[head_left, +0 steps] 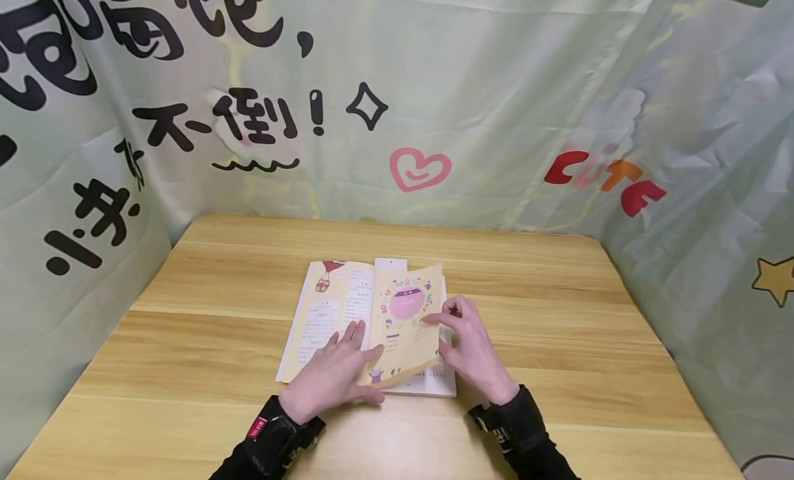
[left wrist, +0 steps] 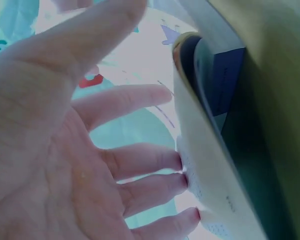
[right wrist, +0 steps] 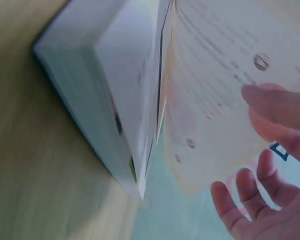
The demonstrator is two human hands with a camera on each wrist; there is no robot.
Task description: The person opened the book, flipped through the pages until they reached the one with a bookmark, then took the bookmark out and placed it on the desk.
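Observation:
An open book (head_left: 322, 328) lies near the middle of the table, printed text and a hot-air balloon drawing on its left page. My left hand (head_left: 338, 373) rests low on that page with fingers spread, and in the left wrist view its fingertips touch the paper. At the right edge, my right hand (head_left: 468, 342) pinches a cream page (head_left: 406, 356) with a pink round picture between thumb and index finger. This page is raised off the thick block of pages (right wrist: 125, 65) under it. The other right fingers (right wrist: 247, 192) are bent and off the paper.
A white tab (head_left: 391, 264) sticks out past the book's top edge. The wooden table (head_left: 546, 314) extends around the book. Printed cloth (head_left: 484, 107) hangs behind the table and along its sides. Both wrists wear black bands (head_left: 273, 435).

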